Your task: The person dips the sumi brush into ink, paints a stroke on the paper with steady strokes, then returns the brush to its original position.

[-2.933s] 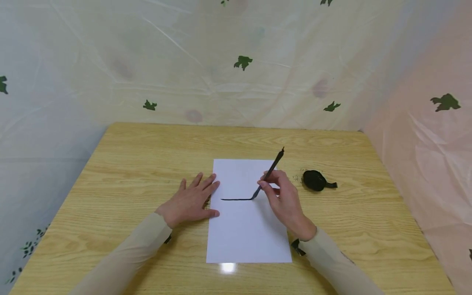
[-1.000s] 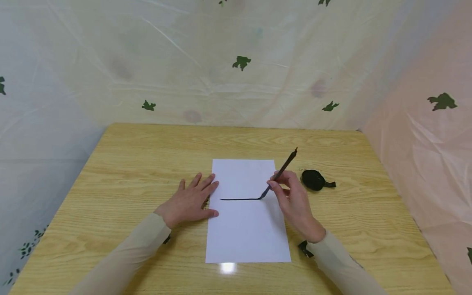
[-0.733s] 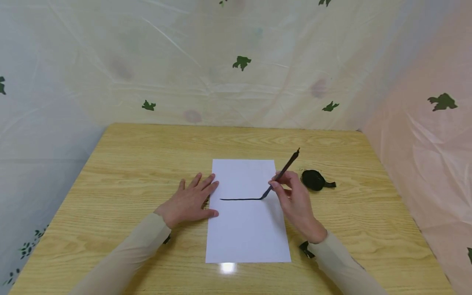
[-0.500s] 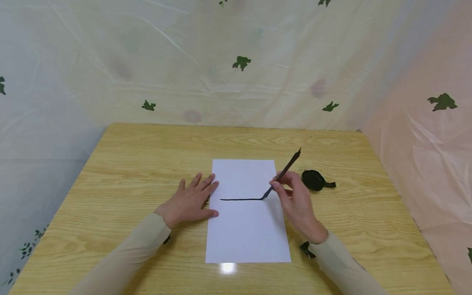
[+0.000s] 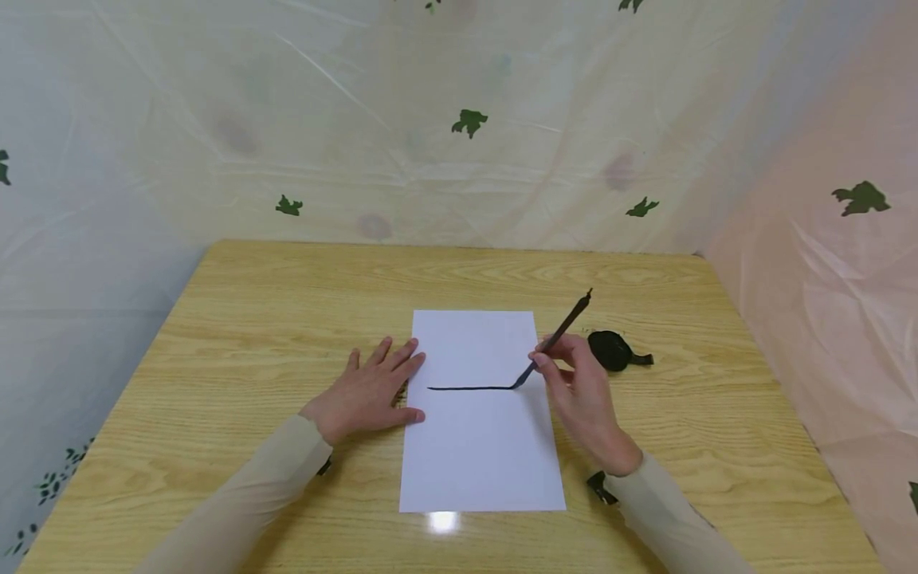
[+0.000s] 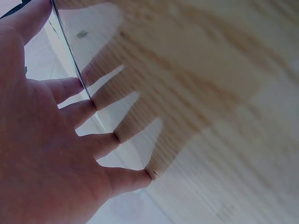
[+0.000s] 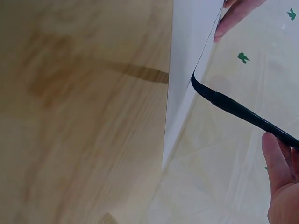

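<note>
A white sheet of paper [image 5: 480, 454] lies on the table, crossed by a thin black horizontal line [image 5: 469, 388]. My right hand [image 5: 584, 399] pinches a dark paintbrush [image 5: 566, 323] between thumb and fingers. The brush leans to the upper right, and its bent bristle tip [image 7: 198, 86] touches the paper at the line's right end. My left hand [image 5: 369, 395] is spread with straight fingers, thumb and some fingertips resting on the paper's left edge. In the left wrist view, the fingers [image 6: 126, 179] press on the glossy tabletop and the sheet's edge.
A round black dish with a short handle [image 5: 610, 351] sits right of the paper, with dark specks around it. The wooden table [image 5: 251, 319] reflects light near its front. Pale sheeting [image 5: 358, 119] with green leaf-like shapes hangs behind and at the sides.
My right hand has moved to the right with the paintbrush, and the black line has grown longer in that direction. The left hand stays in place on the paper.
</note>
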Demonstrator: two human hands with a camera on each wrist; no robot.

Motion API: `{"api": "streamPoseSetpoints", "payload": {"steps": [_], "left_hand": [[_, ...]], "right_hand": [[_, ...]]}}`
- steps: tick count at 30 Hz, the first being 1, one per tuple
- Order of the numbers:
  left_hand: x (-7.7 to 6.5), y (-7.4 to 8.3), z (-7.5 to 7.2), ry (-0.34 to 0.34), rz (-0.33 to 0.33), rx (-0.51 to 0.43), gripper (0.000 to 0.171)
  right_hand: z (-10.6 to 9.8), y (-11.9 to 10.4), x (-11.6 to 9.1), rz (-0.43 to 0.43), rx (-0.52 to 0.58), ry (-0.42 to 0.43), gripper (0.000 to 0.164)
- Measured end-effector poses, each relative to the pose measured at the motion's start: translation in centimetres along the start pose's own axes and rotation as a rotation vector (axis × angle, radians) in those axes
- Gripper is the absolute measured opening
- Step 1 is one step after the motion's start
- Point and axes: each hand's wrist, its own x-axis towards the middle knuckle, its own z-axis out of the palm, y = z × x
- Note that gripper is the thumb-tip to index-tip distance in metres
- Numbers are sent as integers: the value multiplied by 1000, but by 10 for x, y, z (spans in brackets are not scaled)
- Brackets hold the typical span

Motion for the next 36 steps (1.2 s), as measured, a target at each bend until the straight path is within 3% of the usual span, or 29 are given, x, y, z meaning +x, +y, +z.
{"api": "streamPoseSetpoints", "payload": {"steps": [36], "left_hand": [[0,-2,-1,-4,7,-6,91]], "right_hand": [[-13,5,-1,-26,-11,14,29]]}}
